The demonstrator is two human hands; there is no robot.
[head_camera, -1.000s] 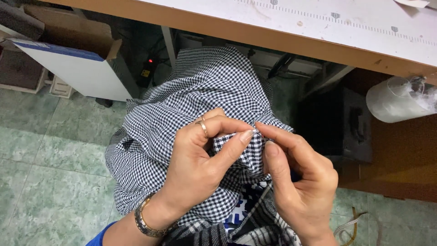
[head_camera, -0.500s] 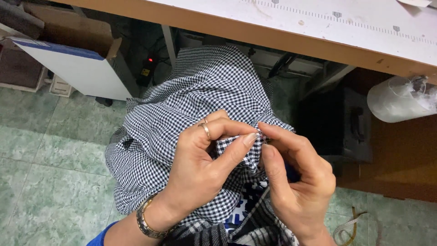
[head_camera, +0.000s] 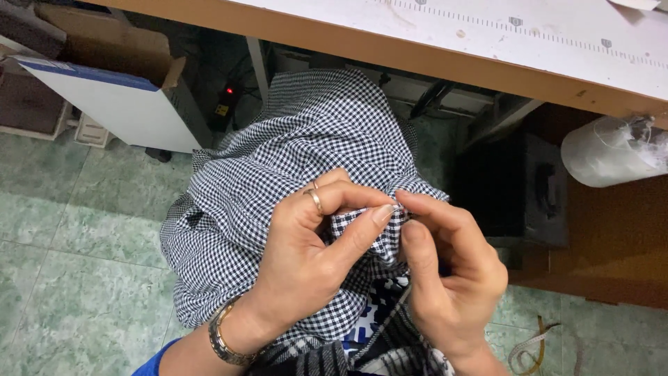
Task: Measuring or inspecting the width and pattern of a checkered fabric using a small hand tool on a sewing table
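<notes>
A black-and-white checked garment [head_camera: 292,150] lies bunched over my lap, below the table edge. My left hand [head_camera: 306,261], with a ring and a metal wristwatch, pinches a small fold of the checked cloth between thumb and fingers. My right hand [head_camera: 449,278] meets it from the right, its fingertips gripping the same fold at about [head_camera: 396,205]. Both hands touch at the fingertips. What lies inside the fold is hidden.
A wooden-edged work table [head_camera: 390,49] with a printed ruler strip runs along the top. Under it sit a cardboard box [head_camera: 104,90], a black machine housing [head_camera: 515,188] and a plastic-wrapped white roll [head_camera: 612,150]. A measuring tape [head_camera: 529,348] lies on the green tiled floor.
My fingers have shifted slightly along the fold; the cloth and both hands stay in nearly the same place.
</notes>
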